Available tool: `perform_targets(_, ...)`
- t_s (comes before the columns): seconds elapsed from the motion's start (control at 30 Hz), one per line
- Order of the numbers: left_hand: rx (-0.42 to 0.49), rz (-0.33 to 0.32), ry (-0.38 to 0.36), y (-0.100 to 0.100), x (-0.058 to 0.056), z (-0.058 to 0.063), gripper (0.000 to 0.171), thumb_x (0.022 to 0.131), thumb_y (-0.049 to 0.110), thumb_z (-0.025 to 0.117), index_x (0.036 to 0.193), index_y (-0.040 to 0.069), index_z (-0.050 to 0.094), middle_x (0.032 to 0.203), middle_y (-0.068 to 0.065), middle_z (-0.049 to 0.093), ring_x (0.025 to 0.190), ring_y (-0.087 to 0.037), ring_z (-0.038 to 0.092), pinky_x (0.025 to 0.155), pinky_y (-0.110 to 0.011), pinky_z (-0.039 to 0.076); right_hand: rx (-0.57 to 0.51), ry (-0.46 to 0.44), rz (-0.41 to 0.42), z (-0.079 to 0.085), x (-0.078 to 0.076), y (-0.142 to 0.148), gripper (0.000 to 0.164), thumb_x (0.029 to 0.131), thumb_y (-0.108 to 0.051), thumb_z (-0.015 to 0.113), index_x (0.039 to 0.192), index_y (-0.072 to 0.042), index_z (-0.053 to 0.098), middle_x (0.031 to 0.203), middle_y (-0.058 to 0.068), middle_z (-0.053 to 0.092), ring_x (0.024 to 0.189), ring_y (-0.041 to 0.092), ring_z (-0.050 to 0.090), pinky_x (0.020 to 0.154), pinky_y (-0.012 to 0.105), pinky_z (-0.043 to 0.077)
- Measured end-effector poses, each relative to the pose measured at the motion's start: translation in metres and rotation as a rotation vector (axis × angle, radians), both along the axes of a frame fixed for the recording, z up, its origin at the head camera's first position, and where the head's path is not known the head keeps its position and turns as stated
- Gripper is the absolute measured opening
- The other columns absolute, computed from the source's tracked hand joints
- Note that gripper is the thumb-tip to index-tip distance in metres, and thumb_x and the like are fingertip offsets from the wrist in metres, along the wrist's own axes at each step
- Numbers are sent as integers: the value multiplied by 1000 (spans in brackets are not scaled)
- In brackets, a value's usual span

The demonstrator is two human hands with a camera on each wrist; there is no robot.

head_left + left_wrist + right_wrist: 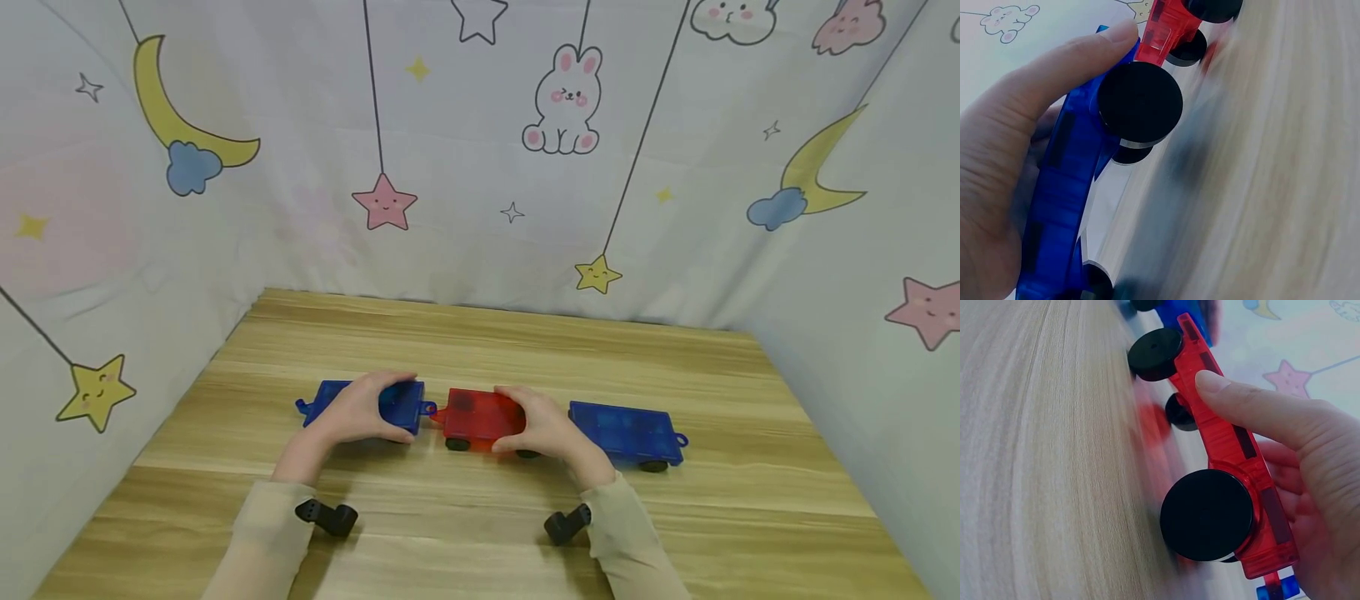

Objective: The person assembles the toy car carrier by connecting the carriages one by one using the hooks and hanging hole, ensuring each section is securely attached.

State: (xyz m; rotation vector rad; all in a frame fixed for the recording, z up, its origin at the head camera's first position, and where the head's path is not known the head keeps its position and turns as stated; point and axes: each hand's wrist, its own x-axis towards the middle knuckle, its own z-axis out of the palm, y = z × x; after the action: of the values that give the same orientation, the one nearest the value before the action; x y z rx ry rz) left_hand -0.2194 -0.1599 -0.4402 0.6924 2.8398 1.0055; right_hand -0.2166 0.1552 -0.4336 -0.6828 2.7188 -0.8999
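Observation:
Three flat translucent toy wagons with black wheels stand in a row on the wooden table. My left hand (pixel 360 410) grips the left blue wagon (pixel 403 403), thumb along its near side and fingers over the far side. My right hand (pixel 546 423) holds the red wagon (pixel 471 415) by its near and far sides. Between these two, a blue ring (pixel 428 408) meets the red hook; whether they are linked I cannot tell. At the right stands another blue wagon (pixel 628 432); in the right wrist view a blue piece (pixel 1290 587) touches the red wagon's end.
The wooden tabletop (pixel 480 517) reaches around the wagons on every side. A white cloth (pixel 480 242) printed with stars, moons and a rabbit hangs behind the table and at both sides. Each wrist wears a small black camera (pixel 339 520).

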Motion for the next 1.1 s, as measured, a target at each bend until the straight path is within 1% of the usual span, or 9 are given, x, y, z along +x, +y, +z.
perform_targets(0.5,-8,-10,8,2,-1,0,95,66,43,89,144,7,49,143,-17,52,132,-39,48,104,-59,41,9,8,12,0,-1,0,89,75,-36,84,148,-7,43,147,17,48,134,36,46,109,53,40)
perform_targets(0.77,-22,-22,30,2,-2,-2,94,65,44,89,143,7,50,141,-16,54,130,-38,50,104,-58,42,-3,5,12,-1,0,0,88,75,-35,85,148,-7,44,147,16,48,133,36,47,109,53,40)
perform_targets(1.1,-51,-37,54,3,-4,-4,94,64,45,90,141,7,52,140,-16,55,129,-36,51,105,-55,42,-5,6,3,-2,0,0,87,75,-35,84,148,-9,44,148,14,48,134,34,46,109,52,40)
